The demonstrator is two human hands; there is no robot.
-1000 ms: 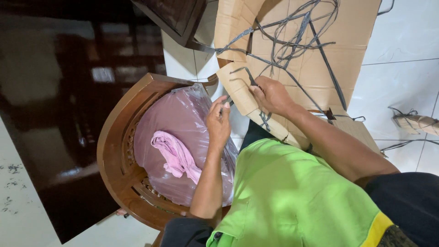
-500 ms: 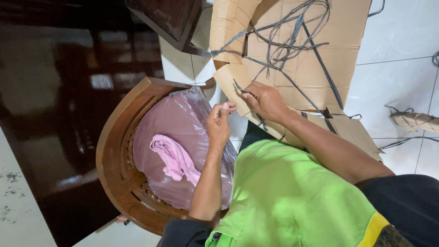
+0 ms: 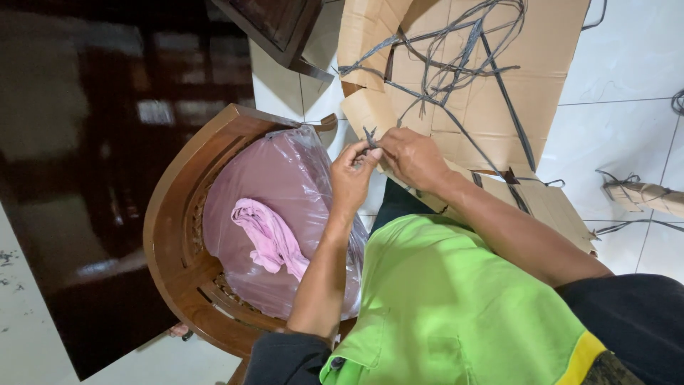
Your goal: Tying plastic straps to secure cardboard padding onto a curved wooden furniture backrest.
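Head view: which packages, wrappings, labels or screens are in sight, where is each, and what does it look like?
Flattened cardboard box: on the tiled floor, top right, plain brown, grey straps lying over it.
Clear plastic wrap: over the round mauve seat cushion of the wooden chair, left of the hands, glossy and crinkled.
No labels, signs or screens can be made out.

At the left centre of the frame we see a round wooden chair (image 3: 165, 249) whose seat is wrapped in clear plastic (image 3: 285, 178), with a crumpled pink cloth (image 3: 267, 239) lying on top of it. Along the left side we see a dark glossy cabinet (image 3: 85, 142). White floor tiles (image 3: 627, 121) fill the right side, and a small bundle of brown sticks (image 3: 645, 196) lies there near the right edge.
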